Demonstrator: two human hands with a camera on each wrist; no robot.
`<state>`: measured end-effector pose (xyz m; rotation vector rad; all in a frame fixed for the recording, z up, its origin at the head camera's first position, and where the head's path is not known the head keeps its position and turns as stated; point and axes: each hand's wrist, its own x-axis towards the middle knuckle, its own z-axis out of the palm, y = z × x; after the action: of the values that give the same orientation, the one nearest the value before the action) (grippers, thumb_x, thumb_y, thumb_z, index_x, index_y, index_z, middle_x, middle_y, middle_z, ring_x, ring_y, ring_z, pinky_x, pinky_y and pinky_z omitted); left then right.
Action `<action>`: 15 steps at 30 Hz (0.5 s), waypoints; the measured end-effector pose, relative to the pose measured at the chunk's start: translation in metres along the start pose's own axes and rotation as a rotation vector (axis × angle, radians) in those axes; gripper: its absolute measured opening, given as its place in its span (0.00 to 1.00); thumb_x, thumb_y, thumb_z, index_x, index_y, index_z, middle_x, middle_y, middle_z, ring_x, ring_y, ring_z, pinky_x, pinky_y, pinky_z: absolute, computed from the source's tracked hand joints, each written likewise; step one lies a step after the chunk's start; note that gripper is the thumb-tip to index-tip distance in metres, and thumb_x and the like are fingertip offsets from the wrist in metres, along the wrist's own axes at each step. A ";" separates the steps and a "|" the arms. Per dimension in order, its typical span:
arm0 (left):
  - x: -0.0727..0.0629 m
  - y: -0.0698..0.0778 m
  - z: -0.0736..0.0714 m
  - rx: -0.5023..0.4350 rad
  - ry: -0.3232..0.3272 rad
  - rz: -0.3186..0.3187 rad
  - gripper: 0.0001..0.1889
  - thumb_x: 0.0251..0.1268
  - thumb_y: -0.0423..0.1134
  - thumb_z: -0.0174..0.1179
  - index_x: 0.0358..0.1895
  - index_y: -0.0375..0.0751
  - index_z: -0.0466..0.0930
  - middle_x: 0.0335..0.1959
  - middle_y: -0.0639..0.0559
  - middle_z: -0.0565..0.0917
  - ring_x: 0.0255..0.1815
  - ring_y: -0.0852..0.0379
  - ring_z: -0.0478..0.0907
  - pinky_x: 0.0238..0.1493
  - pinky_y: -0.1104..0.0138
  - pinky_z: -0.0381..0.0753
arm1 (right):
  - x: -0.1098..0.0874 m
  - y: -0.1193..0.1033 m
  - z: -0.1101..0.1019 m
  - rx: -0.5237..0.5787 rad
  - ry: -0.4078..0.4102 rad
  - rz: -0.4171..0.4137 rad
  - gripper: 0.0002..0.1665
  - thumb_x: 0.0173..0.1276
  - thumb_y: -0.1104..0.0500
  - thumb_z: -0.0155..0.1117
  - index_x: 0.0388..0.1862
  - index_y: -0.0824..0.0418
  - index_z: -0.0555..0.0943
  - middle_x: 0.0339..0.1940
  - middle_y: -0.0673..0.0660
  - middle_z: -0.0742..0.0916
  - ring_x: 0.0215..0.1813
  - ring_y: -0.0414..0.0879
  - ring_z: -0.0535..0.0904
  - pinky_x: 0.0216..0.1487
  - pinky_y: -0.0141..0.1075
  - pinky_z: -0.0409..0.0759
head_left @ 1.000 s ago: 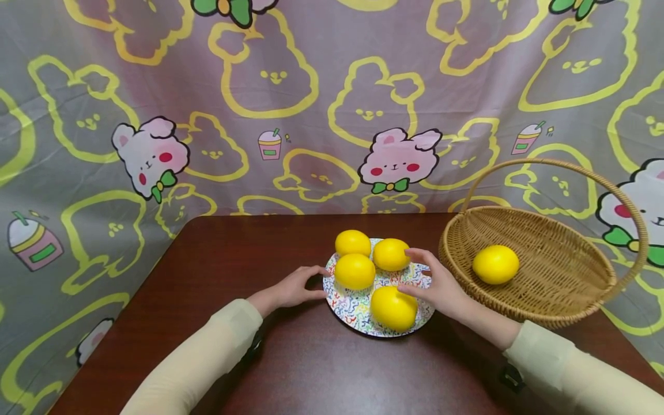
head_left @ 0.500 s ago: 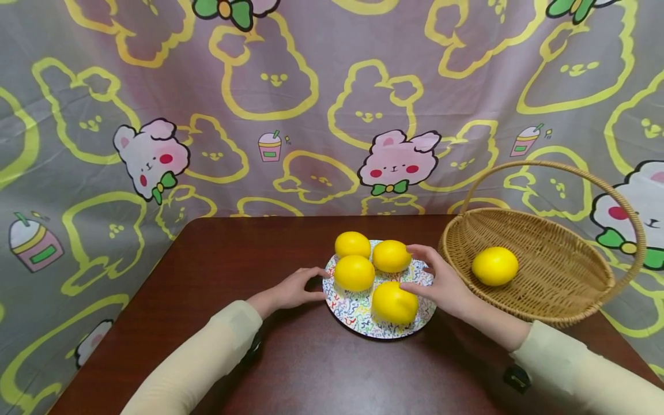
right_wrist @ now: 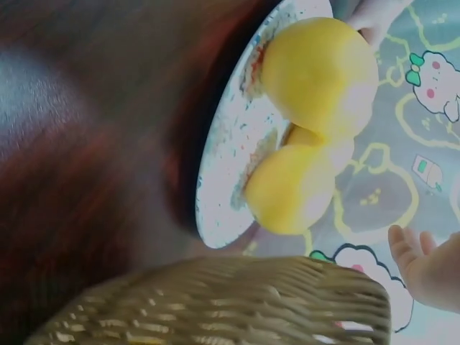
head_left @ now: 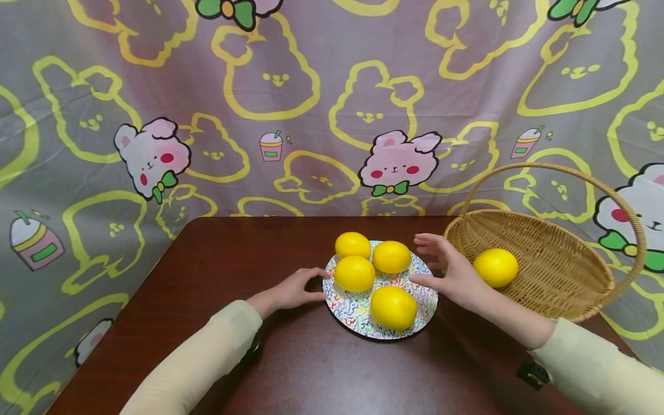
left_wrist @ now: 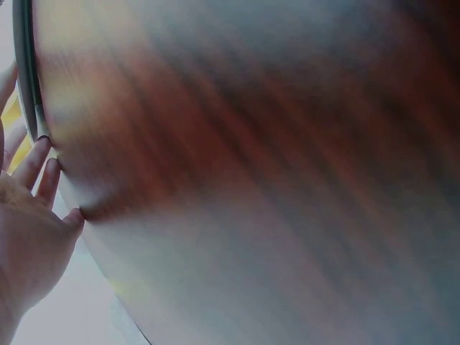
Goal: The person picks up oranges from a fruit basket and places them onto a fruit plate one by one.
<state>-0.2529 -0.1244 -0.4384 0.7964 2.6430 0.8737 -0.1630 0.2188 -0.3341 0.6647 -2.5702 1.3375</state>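
A round white plate [head_left: 355, 311] with multicoloured squiggles bears several yellow lemons, among them a front lemon [head_left: 393, 308], a back right lemon [head_left: 391, 257] and a left lemon [head_left: 354, 274]. My left hand [head_left: 290, 289] rests at the plate's left rim, thumb and fingertips touching there; in the left wrist view its fingertips [left_wrist: 52, 165] meet the table. Over the plate's right edge hovers my right hand [head_left: 455, 276], fingers spread and apart from the lemons. Nothing is in it. The right wrist view shows its fingers [right_wrist: 424, 262] loosely extended.
A wicker basket [head_left: 560, 271] with a tall arched handle stands to the right, close behind my right hand. One lemon [head_left: 495, 268] lies inside it. The dark brown table [head_left: 249, 248] ends at a patterned curtain [head_left: 301, 86].
My right hand has drawn back to the right, away from the front and back right lemons it was reaching over. The left hand stays at the plate's rim.
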 end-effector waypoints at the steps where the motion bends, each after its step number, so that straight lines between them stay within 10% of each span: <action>1: 0.000 0.000 0.000 0.000 0.001 -0.001 0.24 0.63 0.51 0.65 0.61 0.53 0.74 0.60 0.55 0.75 0.63 0.50 0.66 0.66 0.52 0.62 | 0.000 -0.001 -0.002 0.002 0.003 0.000 0.41 0.57 0.65 0.75 0.67 0.64 0.64 0.61 0.63 0.76 0.59 0.57 0.73 0.53 0.34 0.75; 15: -0.001 0.003 -0.001 -0.006 0.002 -0.004 0.23 0.63 0.49 0.65 0.60 0.51 0.74 0.60 0.53 0.76 0.64 0.48 0.66 0.66 0.51 0.62 | 0.005 -0.011 -0.030 -0.033 0.046 -0.022 0.40 0.59 0.66 0.73 0.68 0.63 0.65 0.61 0.61 0.75 0.59 0.51 0.72 0.54 0.36 0.74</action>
<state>-0.2511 -0.1232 -0.4358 0.7885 2.6415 0.8809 -0.1645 0.2363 -0.3070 0.6472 -2.5356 1.2854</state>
